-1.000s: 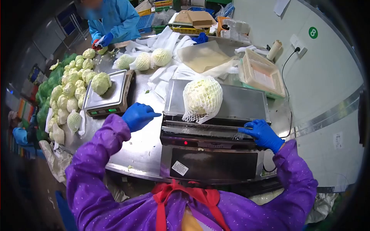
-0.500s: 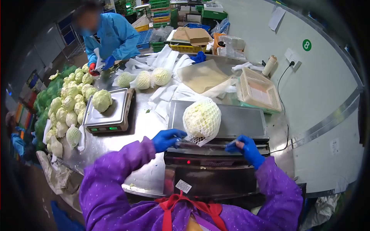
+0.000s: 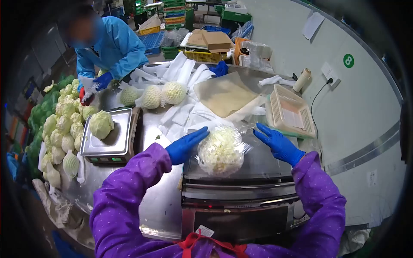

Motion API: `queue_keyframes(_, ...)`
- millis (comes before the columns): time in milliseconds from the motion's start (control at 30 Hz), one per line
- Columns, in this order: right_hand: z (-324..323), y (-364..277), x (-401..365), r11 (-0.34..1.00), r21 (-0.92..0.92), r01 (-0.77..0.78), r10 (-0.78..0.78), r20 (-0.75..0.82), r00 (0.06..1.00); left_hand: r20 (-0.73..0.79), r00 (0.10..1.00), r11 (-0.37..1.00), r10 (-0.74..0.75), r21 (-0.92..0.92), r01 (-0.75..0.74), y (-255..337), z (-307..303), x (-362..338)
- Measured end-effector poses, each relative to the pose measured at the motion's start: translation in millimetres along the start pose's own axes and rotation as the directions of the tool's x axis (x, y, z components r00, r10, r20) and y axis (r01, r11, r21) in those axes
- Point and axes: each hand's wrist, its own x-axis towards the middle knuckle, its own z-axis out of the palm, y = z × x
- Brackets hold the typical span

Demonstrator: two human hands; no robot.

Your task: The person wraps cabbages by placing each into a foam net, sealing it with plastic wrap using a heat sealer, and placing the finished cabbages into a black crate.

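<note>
Just beyond wrapped cabbage (image 3: 220,151), white strips (image 3: 175,122)

The blue-gloved left hand (image 3: 188,145) is at mid-frame, fingers extended toward upper right. The right hand (image 3: 278,144), right of centre, points its fingers toward upper left. The left arm (image 3: 127,189) and right arm (image 3: 320,193) extend upward from the lower frame, elbows bent.

A pale wall (image 3: 365,116) with a green sign (image 3: 348,60) flanks the metal table (image 3: 161,202), crates (image 3: 174,15) stacked behind.
</note>
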Motion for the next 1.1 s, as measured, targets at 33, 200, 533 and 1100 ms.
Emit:
queue_keyframes(33, 4, 8, 1, 0.998, -0.067, 0.020, -0.013, 0.109, 0.994, -0.002, 0.996, 0.994, 0.087, 0.073, -0.086, -13, 5, -4)
queue_keyframes(200, 41, 11, 27, 0.967, 0.256, -0.006, -0.035, 0.156, 0.987, -0.029, 0.993, 0.991, 0.117, -0.063, -0.119, -7, 11, 24)
queue_keyframes(533, 31, 39, -4, 1.000, 0.019, -0.024, 0.021, 0.114, 0.993, -0.061, 0.996, 0.969, 0.064, -0.234, -0.076, -4, 38, 71)
queue_keyframes(1100, 49, -160, -119, 0.446, 0.844, -0.300, 0.348, 0.145, 0.926, 0.302, 0.952, 0.850, -0.057, -0.485, 0.205, 125, 67, -42)
